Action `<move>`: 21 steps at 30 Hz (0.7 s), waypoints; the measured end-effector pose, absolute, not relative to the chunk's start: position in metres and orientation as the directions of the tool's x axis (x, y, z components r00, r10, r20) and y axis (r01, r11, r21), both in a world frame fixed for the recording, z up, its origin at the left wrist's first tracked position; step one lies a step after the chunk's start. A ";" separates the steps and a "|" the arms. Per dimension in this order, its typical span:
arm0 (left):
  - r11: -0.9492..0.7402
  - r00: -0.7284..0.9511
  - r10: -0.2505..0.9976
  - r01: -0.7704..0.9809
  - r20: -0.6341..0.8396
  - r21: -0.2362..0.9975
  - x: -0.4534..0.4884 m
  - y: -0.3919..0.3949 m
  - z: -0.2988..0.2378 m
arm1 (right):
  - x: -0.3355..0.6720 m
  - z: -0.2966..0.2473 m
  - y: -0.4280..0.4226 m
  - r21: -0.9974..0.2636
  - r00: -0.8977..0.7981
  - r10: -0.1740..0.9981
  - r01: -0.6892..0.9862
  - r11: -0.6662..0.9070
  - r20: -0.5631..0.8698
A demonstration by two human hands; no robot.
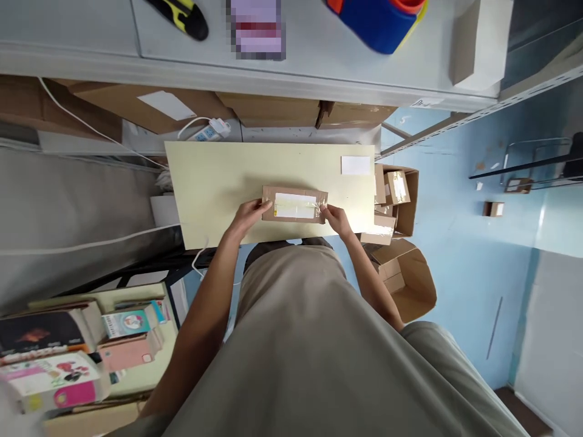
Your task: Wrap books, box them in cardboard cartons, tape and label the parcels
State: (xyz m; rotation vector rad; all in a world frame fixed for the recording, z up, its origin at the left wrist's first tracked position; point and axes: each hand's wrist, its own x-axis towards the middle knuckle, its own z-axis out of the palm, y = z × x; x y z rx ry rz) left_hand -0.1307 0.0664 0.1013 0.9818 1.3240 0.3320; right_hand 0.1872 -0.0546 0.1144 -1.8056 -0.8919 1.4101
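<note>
A flat brown cardboard box (pixel 268 213) with a large white label (pixel 295 205) on top is held over the pale yellow table (pixel 214 182), near its front edge. Shiny clear tape covers the box's right end. My left hand (pixel 248 217) grips the left end, thumb on top and fingers partly hidden under it. At the right end, my right hand (pixel 336 218) pinches the box the same way. Whether the box rests on the table or is slightly raised, I cannot tell. A white paper slip (pixel 356 165) lies at the table's back right.
Above the table runs a grey shelf (pixel 310 70) bearing a yellow-black cutter (pixel 186 18), a blue container (pixel 378 24) and a white box (pixel 483 45). Open cartons (pixel 412 282) stand on the floor at right. Books (pixel 127 325) fill a lower-left surface. A power strip (pixel 207 132) sits behind the table.
</note>
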 end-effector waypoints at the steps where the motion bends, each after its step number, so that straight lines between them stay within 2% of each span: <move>1: 0.569 0.283 0.717 0.289 -0.637 0.770 -0.127 0.063 0.105 | 0.195 0.112 -0.054 -0.852 0.175 0.850 0.091 -0.516 -0.496; 4: 0.518 0.302 0.763 0.242 -0.571 0.820 -0.109 0.056 0.111 | 0.224 0.100 -0.049 -0.877 0.182 0.875 0.099 -0.471 -0.449; 6: 0.495 0.236 0.792 0.292 -0.563 0.818 -0.094 0.054 0.106 | 0.241 0.087 -0.045 -0.858 0.187 0.870 0.166 -0.486 -0.457; 11: 0.540 0.036 0.734 0.575 -0.679 0.614 -0.064 0.054 0.085 | 0.263 0.057 -0.039 -0.799 0.063 0.850 0.312 -0.514 -0.523; 14: 0.459 -0.050 0.801 0.691 -0.597 0.559 -0.061 0.053 0.088 | 0.283 0.047 -0.032 -0.771 0.043 0.868 0.438 -0.462 -0.495; 16: 0.347 -0.101 0.897 0.764 -0.431 0.543 -0.057 0.053 0.100 | 0.304 0.041 -0.019 -0.719 0.190 0.876 0.507 -0.475 -0.444; 18: 0.230 -0.070 0.953 0.802 -0.296 0.551 -0.042 0.055 0.115 | 0.326 0.035 -0.001 -0.635 0.414 0.826 0.532 -0.561 -0.382; 21: 0.086 0.107 0.960 0.766 -0.259 0.637 0.011 0.061 0.131 | 0.349 0.025 0.028 -0.512 0.662 0.674 0.474 -0.716 -0.329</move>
